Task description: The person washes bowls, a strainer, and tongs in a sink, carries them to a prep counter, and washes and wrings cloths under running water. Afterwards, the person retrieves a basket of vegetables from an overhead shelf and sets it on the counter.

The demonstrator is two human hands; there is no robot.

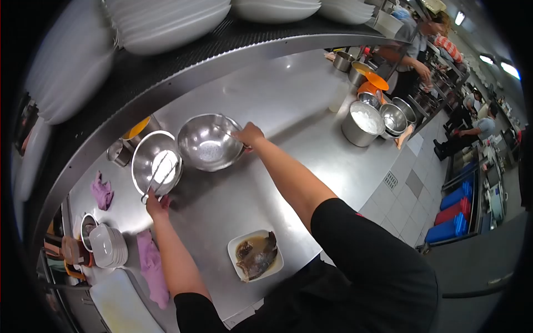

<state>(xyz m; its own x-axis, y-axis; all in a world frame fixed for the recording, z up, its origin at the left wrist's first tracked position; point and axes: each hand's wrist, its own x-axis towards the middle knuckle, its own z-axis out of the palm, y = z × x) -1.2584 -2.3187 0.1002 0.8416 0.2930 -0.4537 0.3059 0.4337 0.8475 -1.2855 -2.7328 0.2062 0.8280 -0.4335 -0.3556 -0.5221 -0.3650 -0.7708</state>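
Observation:
My left hand is closed at the near rim of a steel mixing bowl with something white in it. A thin metal utensil, perhaps tongs or a whisk, lies across that bowl with its end at my left fingers. My right hand grips the right rim of a second steel bowl, whose bottom shows a patch of small dots. Another thin metal utensil reaches over its far rim. Side by side, the two bowls are close together or touching. Nearer my body, a white square dish holds a whole fish in brown liquid.
Stacked white plates fill the shelf overhead. Purple cloths, stacked white dishes and a cutting board lie left. A pot of white contents and more bowls stand right. A co-worker is beyond.

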